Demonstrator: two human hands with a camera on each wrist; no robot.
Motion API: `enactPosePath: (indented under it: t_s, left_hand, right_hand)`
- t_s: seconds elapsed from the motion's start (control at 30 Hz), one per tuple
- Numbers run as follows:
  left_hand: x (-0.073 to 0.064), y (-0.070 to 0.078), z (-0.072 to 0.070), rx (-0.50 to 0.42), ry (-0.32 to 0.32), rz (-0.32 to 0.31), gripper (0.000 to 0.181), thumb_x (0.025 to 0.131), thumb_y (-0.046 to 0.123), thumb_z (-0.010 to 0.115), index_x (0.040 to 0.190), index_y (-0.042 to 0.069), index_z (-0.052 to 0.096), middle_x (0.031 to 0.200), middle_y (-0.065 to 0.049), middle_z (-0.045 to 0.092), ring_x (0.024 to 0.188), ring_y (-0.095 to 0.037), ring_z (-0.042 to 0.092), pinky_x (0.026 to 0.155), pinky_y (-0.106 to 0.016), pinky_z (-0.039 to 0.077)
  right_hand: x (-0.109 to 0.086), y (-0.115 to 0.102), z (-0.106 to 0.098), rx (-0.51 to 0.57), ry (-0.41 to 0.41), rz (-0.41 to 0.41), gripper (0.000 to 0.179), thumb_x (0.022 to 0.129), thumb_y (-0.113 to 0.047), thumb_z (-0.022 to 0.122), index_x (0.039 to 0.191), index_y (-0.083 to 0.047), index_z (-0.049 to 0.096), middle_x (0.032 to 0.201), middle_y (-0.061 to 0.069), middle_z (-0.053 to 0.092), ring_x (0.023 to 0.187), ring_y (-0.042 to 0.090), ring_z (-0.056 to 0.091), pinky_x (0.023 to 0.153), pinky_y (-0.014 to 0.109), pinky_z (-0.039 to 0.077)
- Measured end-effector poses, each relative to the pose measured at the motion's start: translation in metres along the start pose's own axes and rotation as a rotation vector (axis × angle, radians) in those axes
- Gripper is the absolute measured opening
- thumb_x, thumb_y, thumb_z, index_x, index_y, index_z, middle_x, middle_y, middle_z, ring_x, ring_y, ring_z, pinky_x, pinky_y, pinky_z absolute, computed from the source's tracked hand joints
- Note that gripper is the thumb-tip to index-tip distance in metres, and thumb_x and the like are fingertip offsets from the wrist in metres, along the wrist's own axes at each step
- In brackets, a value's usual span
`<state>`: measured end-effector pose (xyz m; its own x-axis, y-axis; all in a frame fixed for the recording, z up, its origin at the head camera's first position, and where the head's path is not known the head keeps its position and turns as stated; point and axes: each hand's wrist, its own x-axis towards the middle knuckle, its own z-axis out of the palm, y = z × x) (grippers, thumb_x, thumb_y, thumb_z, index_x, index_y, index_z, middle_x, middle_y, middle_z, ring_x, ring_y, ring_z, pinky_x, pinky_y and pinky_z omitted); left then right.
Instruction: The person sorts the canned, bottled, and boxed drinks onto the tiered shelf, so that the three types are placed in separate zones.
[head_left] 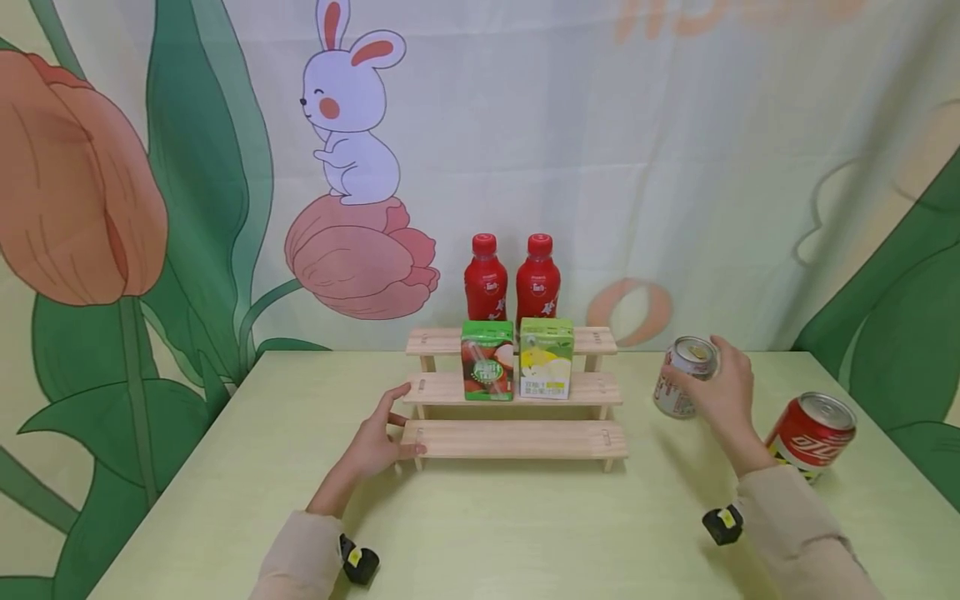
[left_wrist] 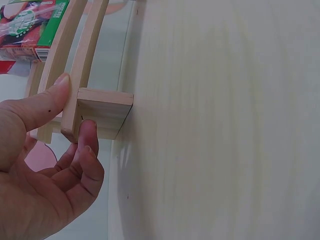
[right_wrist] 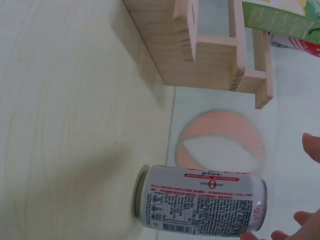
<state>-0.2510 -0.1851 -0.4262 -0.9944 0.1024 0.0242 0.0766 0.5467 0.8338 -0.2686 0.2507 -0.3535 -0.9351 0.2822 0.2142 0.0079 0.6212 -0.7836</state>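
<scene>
A three-tier wooden shelf (head_left: 517, 442) stands mid-table. At its left end, my left hand (head_left: 378, 437) grips the planks, the thumb (left_wrist: 57, 95) on top and the other fingers curled below. On the middle tier stand a green-topped red juice box (head_left: 487, 362) and a green and white juice box (head_left: 546, 360). Two red bottles (head_left: 485, 279) stand behind them on the top tier. To the right, my right hand (head_left: 723, 392) is spread around a white can (right_wrist: 205, 200). In the right wrist view the thumb is apart from the can; finger contact is hard to tell.
A red can (head_left: 813, 433) stands at the right, close to my right forearm. Behind the pale table (head_left: 517, 533) hangs a curtain (head_left: 675, 167) printed with tulips and a rabbit.
</scene>
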Motion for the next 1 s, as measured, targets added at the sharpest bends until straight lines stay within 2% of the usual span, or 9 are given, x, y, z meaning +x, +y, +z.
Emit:
enactPosePath:
  t_s: [0.27, 0.73, 1.0]
  left_hand:
    - [0.001, -0.001, 0.001, -0.021, 0.000, -0.002, 0.090, 0.069, 0.004, 0.078, 0.141, 0.021, 0.027, 0.107, -0.020, 0.054, 0.065, -0.020, 0.052, 0.057, -0.029, 0.042]
    - [0.002, -0.002, 0.001, -0.017, -0.003, 0.020, 0.088, 0.070, 0.005, 0.078, 0.140, 0.020, 0.027, 0.106, -0.020, 0.053, 0.062, -0.019, 0.049, 0.056, -0.029, 0.041]
    - [0.001, -0.003, -0.001, -0.019, -0.002, 0.001, 0.089, 0.069, 0.005, 0.078, 0.140, 0.022, 0.028, 0.106, -0.019, 0.053, 0.065, -0.020, 0.050, 0.058, -0.030, 0.042]
  right_hand:
    - [0.011, 0.009, 0.002, 0.003, -0.017, 0.121, 0.092, 0.079, -0.032, 0.070, 0.144, -0.002, 0.012, 0.143, 0.029, 0.014, 0.129, 0.045, 0.015, 0.098, 0.059, 0.019]
    - [0.031, 0.027, 0.019, 0.040, -0.016, 0.224, 0.094, 0.080, -0.037, 0.066, 0.144, -0.001, 0.008, 0.139, 0.028, 0.024, 0.125, 0.043, 0.025, 0.098, 0.055, 0.025]
    - [0.040, 0.037, 0.031, 0.084, -0.022, 0.307, 0.095, 0.078, -0.037, 0.069, 0.143, 0.000, 0.010, 0.138, 0.028, 0.029, 0.124, 0.042, 0.029, 0.098, 0.052, 0.027]
